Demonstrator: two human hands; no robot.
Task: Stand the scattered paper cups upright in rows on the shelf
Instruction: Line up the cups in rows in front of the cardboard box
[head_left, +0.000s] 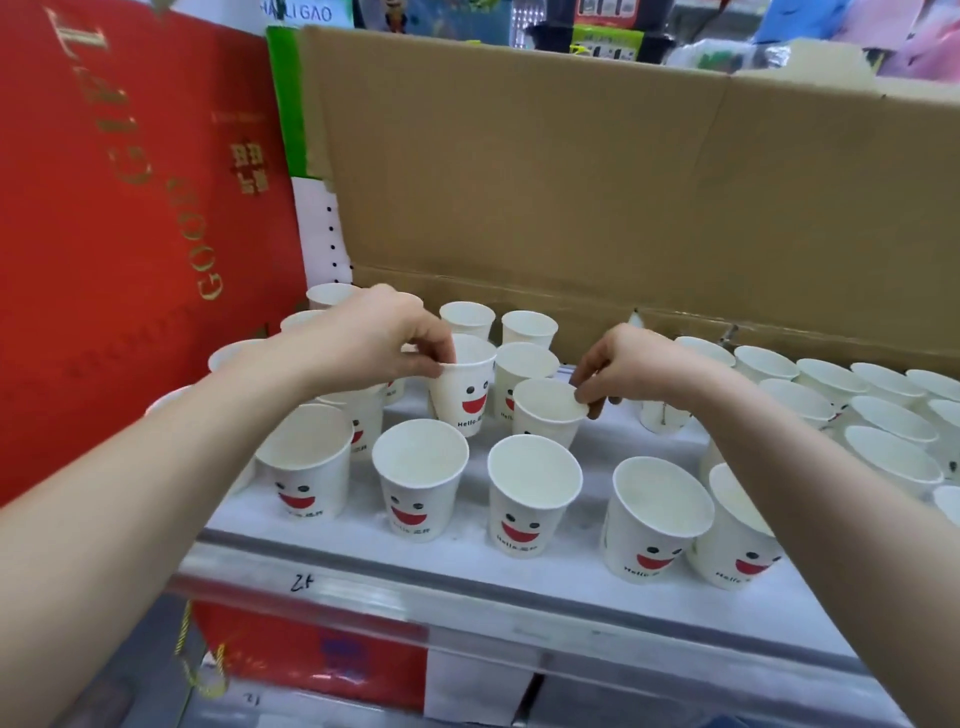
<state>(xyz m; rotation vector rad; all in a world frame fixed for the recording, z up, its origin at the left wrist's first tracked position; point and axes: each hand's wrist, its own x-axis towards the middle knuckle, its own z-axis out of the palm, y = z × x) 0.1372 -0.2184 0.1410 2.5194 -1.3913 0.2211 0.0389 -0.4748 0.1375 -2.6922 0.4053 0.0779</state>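
Observation:
Several white paper cups printed with a red smiling mouth stand upright on the white shelf (519, 571). My left hand (374, 332) pinches the rim of one smiley cup (465, 389) in the middle rows, holding it slightly tilted. My right hand (628, 364) pinches the rim of a neighbouring cup (548, 410) just to the right of it. A front row of cups (421, 483) stands near the shelf edge. More cups (883, 415) crowd the right side, partly hidden by my right forearm.
A tall cardboard sheet (597, 197) closes off the back of the shelf. A red gift bag (130, 208) with gold letters stands at the left. The shelf's clear front rail (363, 613) carries price labels, with red packaging below it.

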